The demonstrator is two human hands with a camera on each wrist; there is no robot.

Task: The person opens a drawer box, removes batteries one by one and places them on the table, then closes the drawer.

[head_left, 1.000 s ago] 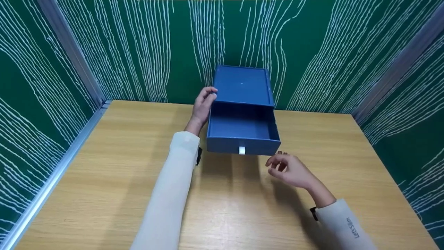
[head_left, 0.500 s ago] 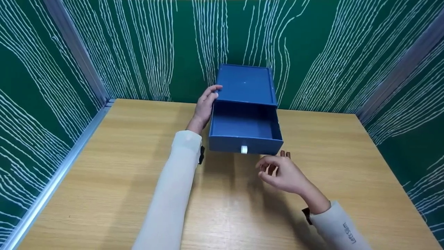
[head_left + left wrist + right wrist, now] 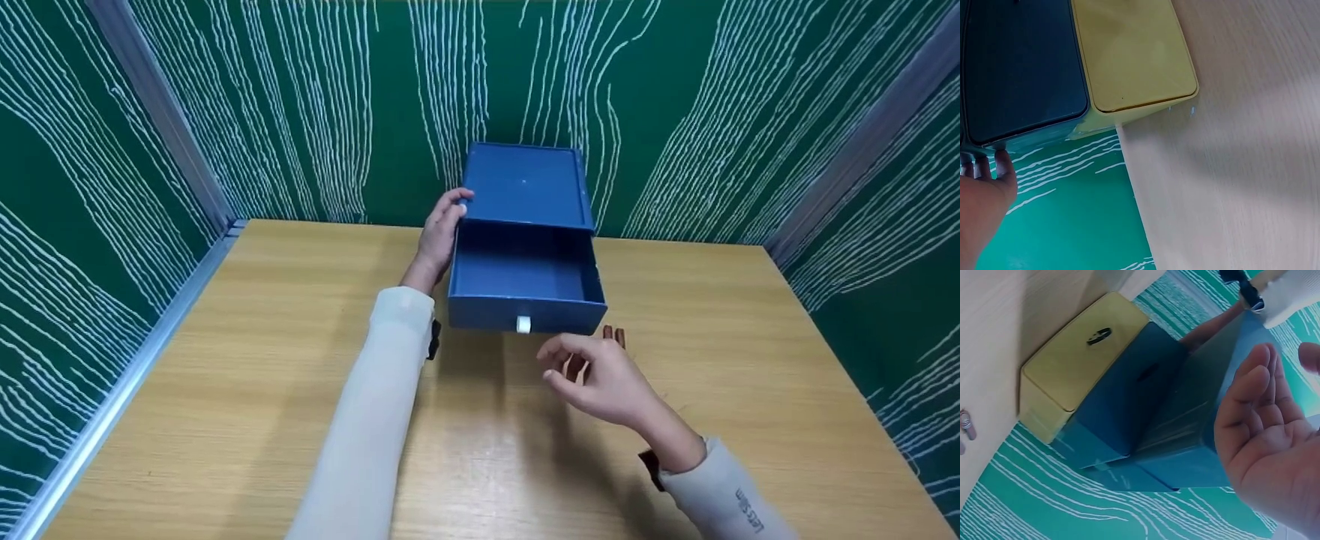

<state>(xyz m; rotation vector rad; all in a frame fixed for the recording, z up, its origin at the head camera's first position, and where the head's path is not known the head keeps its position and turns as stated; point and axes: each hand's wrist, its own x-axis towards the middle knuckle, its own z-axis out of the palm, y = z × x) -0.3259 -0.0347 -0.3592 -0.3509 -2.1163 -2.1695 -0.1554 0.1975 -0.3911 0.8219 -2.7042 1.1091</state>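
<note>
A blue drawer unit [image 3: 525, 184] stands at the back of the table, its top drawer [image 3: 487, 313] pulled out toward me. Nothing shows inside that drawer, and a white pull tab [image 3: 523, 324] sits on its front. My left hand [image 3: 437, 238] holds the unit's left side, thumb and fingertips at the upper edge. In the right wrist view a yellow drawer [image 3: 1067, 360] is at the bottom of the stack, with a shut blue drawer [image 3: 1112, 405] above it. Just below the pulled-out drawer's right front corner hovers my right hand [image 3: 604, 379], fingers loosely bent and holding nothing.
Green walls [image 3: 675, 90] with white wavy lines enclose the wooden table [image 3: 225, 375] at the back and both sides. Metal posts [image 3: 161, 112] rise at the corners. The unit stands close to the back wall.
My right hand has moved left and slightly down beneath the front of the pulled-out drawer. The left hand and the drawer unit keep their places.
</note>
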